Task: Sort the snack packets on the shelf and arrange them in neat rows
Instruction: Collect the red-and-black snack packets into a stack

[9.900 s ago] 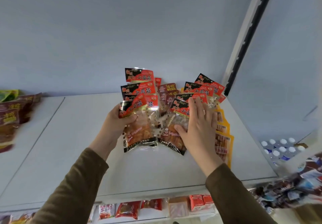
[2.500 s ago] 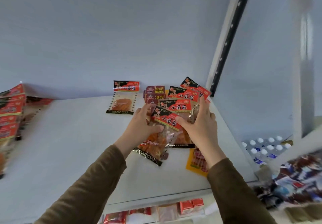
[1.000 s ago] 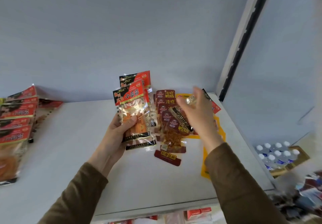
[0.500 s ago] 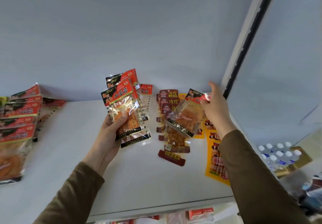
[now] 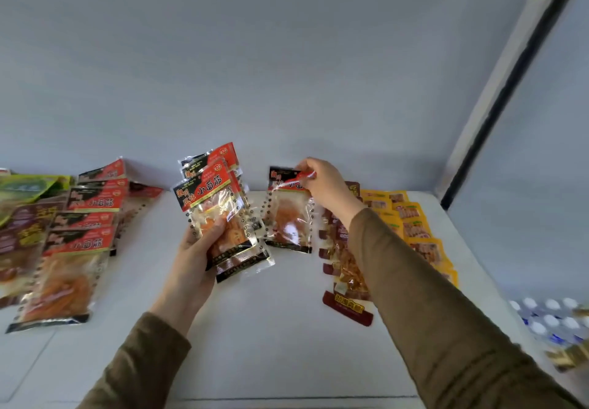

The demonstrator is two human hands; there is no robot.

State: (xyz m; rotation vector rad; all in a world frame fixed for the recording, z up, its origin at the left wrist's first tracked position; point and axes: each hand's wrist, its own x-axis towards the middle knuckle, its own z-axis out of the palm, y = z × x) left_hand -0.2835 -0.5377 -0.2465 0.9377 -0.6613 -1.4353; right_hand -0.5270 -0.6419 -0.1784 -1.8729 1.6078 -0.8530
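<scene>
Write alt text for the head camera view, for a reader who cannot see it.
Over a white shelf, a person's left hand holds a fanned stack of red-and-black snack packets while the right hand pinches one matching packet by its top edge. A row of like packets lies at left; dark red packets and yellow packets lie at right.

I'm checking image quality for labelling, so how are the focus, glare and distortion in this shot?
Head view: held packet stack sharp, its label readable; glare on the clear film of the right hand's packet; water bottles at the right edge blurred; wide-angle lens slants the shelf upright.
</scene>
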